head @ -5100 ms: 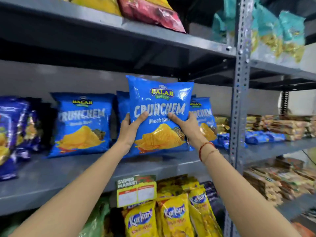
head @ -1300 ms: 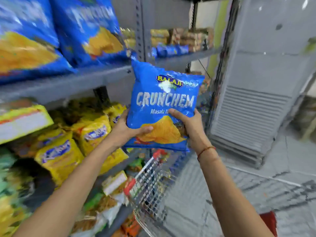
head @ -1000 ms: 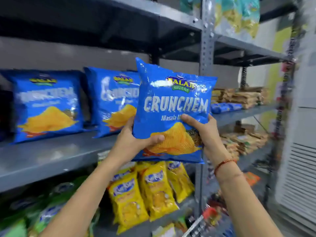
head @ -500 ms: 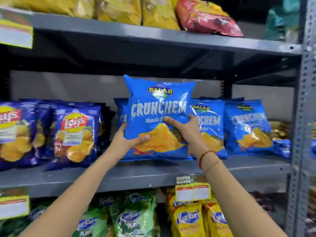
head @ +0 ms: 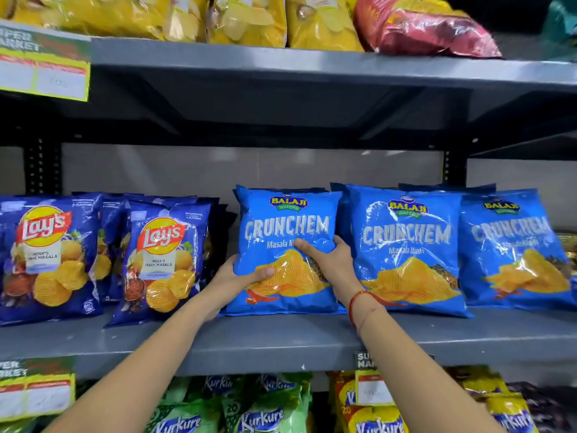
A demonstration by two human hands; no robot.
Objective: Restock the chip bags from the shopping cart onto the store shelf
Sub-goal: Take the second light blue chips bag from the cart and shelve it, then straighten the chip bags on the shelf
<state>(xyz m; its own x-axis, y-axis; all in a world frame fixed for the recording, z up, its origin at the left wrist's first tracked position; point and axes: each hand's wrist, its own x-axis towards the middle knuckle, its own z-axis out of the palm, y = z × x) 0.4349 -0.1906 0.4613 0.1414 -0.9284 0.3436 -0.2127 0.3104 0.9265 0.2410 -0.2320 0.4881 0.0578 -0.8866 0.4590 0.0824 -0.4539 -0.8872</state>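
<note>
- Moved since half a second back: Crunchem bag (head: 287, 248), then held raised in front of the row, now down with its bottom edge on the grey middle shelf (head: 281, 339); view closer and shifted, a third Crunchem bag now in full sight at 3 o'clock.
- Crunchem bag: blue, Balaji Wafers, Masala Masti; upright, face forward, at centre of view; standing in the gap between the Lay's bags and the other Crunchem bags.
- Left hand (head: 237, 276): clasped on the bag's lower left edge, thumb across the front over the printed chips, fingers hidden behind.
- Right hand (head: 331, 260): clasped on the bag's right side, thumb laid across the front below the lettering, fingers wrapped round the edge; red thread (head: 359, 298) on the wrist.
- Second Crunchem bag (head: 406, 251): just beside the held bag at 3 o'clock, upright, touching it or nearly so.
- Third Crunchem bag (head: 515, 251): further toward 3 o'clock, overlapped by the second.
- Lay's Magic Masala bags (head: 162, 260): dark blue, two front bags with more behind, at 9 o'clock.
- Upper shelf (head: 312, 64), 12 o'clock: yellow bags and one red bag (head: 421, 29).
- Lower shelf, 6 o'clock: green Kurkure bags (head: 259, 414) and yellow Kurkure bags (head: 374, 423).
- Price labels (head: 43, 70): on shelf edges at 10, 7 and 5 o'clock.
</note>
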